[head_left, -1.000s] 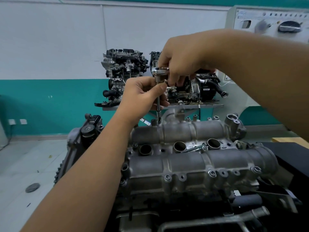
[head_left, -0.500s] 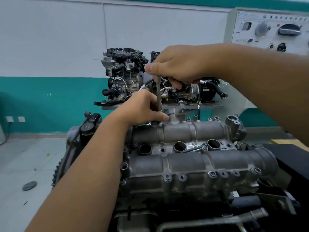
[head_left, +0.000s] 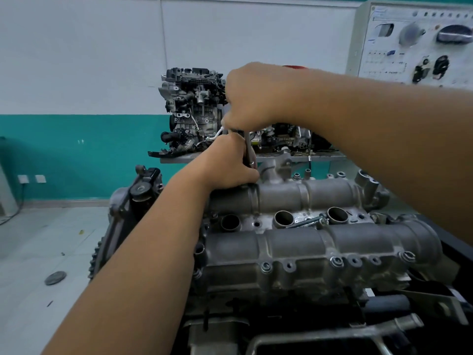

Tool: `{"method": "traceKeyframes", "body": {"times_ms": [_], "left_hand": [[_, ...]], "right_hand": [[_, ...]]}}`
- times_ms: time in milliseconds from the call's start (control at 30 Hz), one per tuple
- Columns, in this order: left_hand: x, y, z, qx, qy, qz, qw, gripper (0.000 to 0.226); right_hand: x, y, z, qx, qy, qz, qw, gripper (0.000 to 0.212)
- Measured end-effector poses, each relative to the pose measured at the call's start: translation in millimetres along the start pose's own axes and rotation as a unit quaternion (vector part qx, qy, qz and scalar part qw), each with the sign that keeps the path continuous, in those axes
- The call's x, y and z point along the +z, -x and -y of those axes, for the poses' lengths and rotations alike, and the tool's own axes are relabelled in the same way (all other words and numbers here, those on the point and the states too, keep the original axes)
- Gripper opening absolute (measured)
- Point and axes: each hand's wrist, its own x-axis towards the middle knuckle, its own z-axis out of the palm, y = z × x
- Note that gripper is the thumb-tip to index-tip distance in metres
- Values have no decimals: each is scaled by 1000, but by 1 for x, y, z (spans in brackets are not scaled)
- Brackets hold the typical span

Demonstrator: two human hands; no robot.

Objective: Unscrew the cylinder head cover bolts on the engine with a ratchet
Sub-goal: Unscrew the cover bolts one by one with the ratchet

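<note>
The grey cylinder head cover (head_left: 307, 242) tops the engine in front of me, with several bolts (head_left: 266, 267) along its near flange. A ratchet with a long extension (head_left: 248, 152) stands upright at the cover's far left edge. My right hand (head_left: 258, 96) grips the ratchet head from above; the head itself is hidden by the fingers. My left hand (head_left: 227, 165) curls round the lower extension, resting against the cover's far ridge. The socket and the bolt under it are hidden by my left hand.
A loose bolt (head_left: 305, 221) lies between the spark plug wells. Another engine (head_left: 194, 111) sits on a shelf behind. A white instrument panel (head_left: 414, 42) stands at the right. Tiled floor lies to the left, with a round dark disc (head_left: 55, 278) on it.
Both hands have dropped lower with the ratchet; my left hand slid down the extension to the cover. My right hand turned over the ratchet head.
</note>
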Motion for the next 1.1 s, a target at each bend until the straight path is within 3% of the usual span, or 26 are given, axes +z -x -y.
{"method": "traceKeyframes", "body": {"times_ms": [100,200,500,600,767,900,1100], "left_hand": [[-1,0,0,1,10,1,1000,12],[-1,0,0,1,-1,10,1000,12],[-2,3,2,-16,-11,-2,1000,19],[-4,3,1,-19,-17,4,1000,21],[-5,2,0,-12,7,-23,1000,21],[-5,2,1,-22,16,33,999,25],[-2,1,1,-14,3,32,999,22]], "right_hand": [[12,-2,-13,-84,32,-63,994,36],[16,1,-22,-115,-9,-85,990,36],[7,-9,-7,-39,89,50,994,56],[5,-8,-11,-36,57,39,997,53],[0,0,-32,-58,-64,-54,995,45],[9,4,-36,-47,-45,-37,997,40],[6,-2,-29,11,18,30,999,48]]}}
